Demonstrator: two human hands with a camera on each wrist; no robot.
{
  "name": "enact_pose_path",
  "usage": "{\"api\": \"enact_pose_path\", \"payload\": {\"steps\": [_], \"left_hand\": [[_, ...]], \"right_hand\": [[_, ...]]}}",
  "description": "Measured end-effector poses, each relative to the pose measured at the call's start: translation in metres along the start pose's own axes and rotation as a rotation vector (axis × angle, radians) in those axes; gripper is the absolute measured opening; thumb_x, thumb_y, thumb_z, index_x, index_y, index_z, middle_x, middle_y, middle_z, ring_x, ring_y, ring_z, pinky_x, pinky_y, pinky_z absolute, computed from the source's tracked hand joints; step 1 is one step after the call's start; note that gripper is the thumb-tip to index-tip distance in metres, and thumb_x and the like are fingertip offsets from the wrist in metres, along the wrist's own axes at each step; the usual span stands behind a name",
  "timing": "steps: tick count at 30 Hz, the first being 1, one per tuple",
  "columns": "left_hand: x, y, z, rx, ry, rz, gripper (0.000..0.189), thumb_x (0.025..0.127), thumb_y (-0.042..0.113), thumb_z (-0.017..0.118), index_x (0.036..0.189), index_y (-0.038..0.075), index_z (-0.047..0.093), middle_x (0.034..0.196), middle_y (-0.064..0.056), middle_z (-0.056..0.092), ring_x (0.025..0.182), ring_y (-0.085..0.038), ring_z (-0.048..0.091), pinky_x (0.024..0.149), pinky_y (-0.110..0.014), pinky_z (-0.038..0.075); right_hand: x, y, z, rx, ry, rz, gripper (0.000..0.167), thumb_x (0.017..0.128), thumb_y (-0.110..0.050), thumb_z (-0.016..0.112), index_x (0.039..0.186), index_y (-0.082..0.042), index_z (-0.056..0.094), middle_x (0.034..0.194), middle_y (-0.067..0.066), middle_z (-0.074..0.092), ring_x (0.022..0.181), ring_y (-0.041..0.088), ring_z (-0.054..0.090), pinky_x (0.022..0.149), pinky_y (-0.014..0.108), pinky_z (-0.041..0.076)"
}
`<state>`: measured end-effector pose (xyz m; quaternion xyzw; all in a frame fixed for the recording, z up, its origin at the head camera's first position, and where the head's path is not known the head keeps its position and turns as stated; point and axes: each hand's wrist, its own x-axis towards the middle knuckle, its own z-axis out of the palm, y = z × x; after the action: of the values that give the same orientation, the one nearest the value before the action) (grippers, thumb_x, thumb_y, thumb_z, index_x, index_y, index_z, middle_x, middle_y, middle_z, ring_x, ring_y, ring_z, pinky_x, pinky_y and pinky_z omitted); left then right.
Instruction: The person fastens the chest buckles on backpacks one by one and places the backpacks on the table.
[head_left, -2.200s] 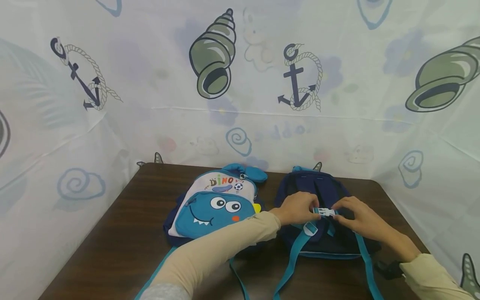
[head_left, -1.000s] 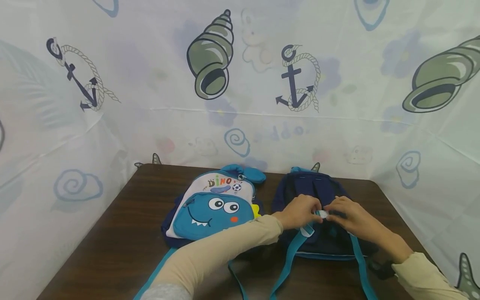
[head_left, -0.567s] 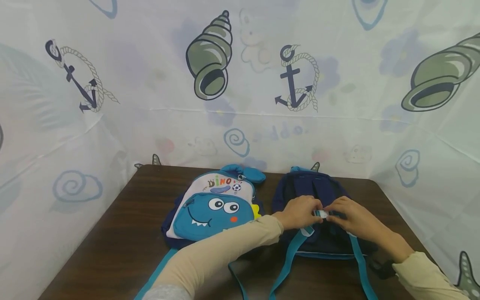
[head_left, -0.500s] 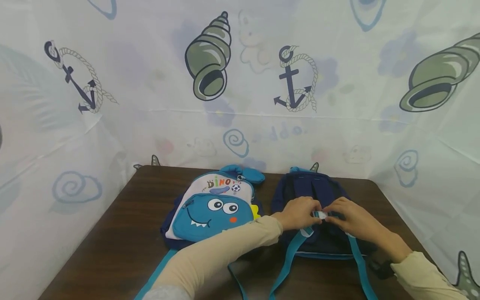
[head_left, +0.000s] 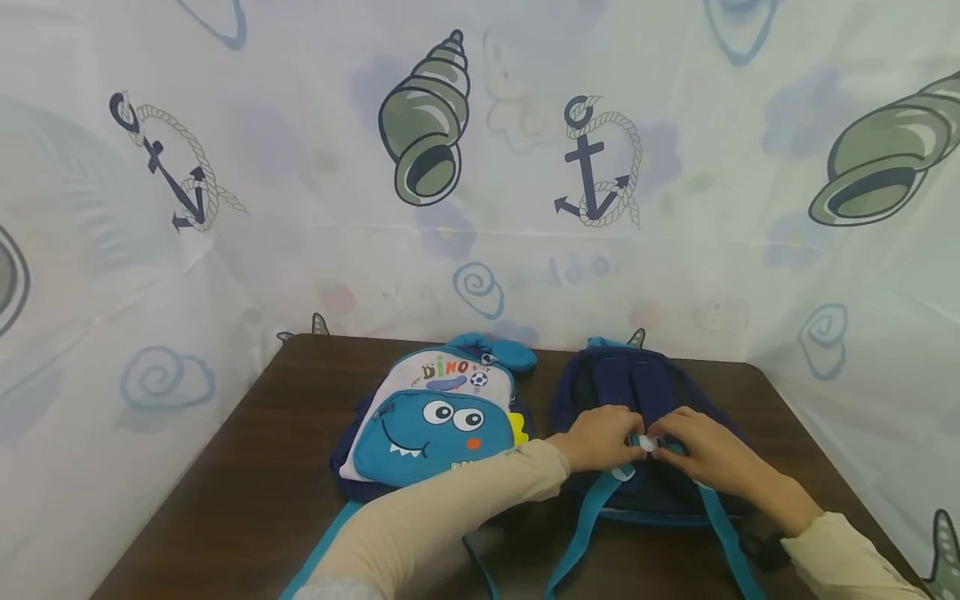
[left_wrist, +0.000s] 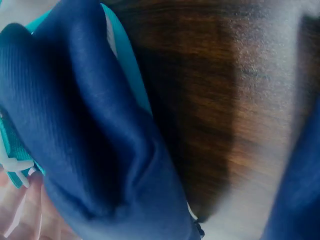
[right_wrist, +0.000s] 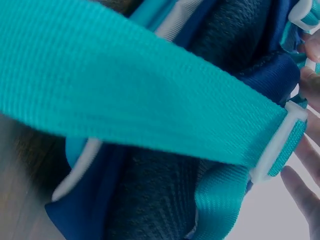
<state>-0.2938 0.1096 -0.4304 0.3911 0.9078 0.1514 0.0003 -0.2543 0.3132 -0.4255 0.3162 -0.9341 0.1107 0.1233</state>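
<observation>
A navy backpack lies with its strap side up on the right half of the table. Over its middle, a small white plastic buckle on teal webbing is pinched from both sides. The left hand grips its left end, the right hand its right end, fingertips nearly meeting and covering most of it. In the right wrist view, a wide teal strap runs through a white strap adjuster beside the right fingers. The left wrist view shows navy padded straps beside the left fingers.
Left of it lies a second backpack with a blue dinosaur face, partly behind the left sleeve. Teal straps trail toward the front of the brown table. A white printed cloth surrounds the table.
The hands have drawn closer together since the oldest frame, and less of the white buckle shows between them. Lately they have dipped slightly. The dinosaur backpack stays in place.
</observation>
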Motion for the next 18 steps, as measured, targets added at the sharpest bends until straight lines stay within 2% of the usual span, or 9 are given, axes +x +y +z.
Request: {"api": "enact_pose_path", "payload": {"steps": [8, 13, 16, 18], "left_hand": [[-0.0007, -0.0022, 0.0016, 0.021, -0.017, 0.002, 0.023, 0.094, 0.036, 0.069, 0.111, 0.022, 0.071, 0.094, 0.011, 0.064, 0.076, 0.0, 0.052, 0.059, -0.013, 0.04], [-0.0022, -0.0046, 0.0039, -0.003, -0.015, -0.007, 0.025, 0.095, 0.038, 0.067, 0.113, 0.022, 0.07, 0.094, 0.01, 0.063, 0.077, 0.0, 0.052, 0.06, -0.013, 0.04], [-0.0059, -0.0044, 0.0014, -0.039, -0.031, -0.021, 0.035, 0.095, 0.044, 0.065, 0.122, 0.022, 0.066, 0.102, 0.008, 0.063, 0.082, -0.002, 0.054, 0.065, -0.014, 0.043], [-0.0089, -0.0022, -0.0016, -0.064, -0.056, -0.034, 0.05, 0.095, 0.051, 0.062, 0.134, 0.022, 0.059, 0.114, 0.005, 0.062, 0.092, -0.005, 0.057, 0.072, -0.017, 0.047]], "right_hand": [[0.0019, -0.0017, 0.0027, -0.001, -0.003, -0.026, 0.023, 0.083, -0.016, 0.08, 0.105, -0.018, 0.072, 0.101, -0.009, 0.07, 0.096, 0.013, 0.063, 0.078, 0.034, 0.055], [0.0034, -0.0007, 0.0059, -0.01, -0.018, -0.017, 0.022, 0.085, -0.018, 0.079, 0.105, -0.019, 0.071, 0.101, -0.011, 0.07, 0.096, 0.011, 0.062, 0.079, 0.034, 0.054], [0.0037, -0.0019, 0.0026, 0.0, -0.023, 0.006, 0.025, 0.086, -0.016, 0.077, 0.11, -0.017, 0.07, 0.106, -0.009, 0.069, 0.1, 0.013, 0.062, 0.082, 0.037, 0.054], [0.0038, -0.0036, -0.0011, 0.018, -0.01, 0.026, 0.03, 0.085, -0.013, 0.076, 0.114, -0.013, 0.069, 0.11, -0.004, 0.069, 0.104, 0.018, 0.063, 0.085, 0.042, 0.055]]}}
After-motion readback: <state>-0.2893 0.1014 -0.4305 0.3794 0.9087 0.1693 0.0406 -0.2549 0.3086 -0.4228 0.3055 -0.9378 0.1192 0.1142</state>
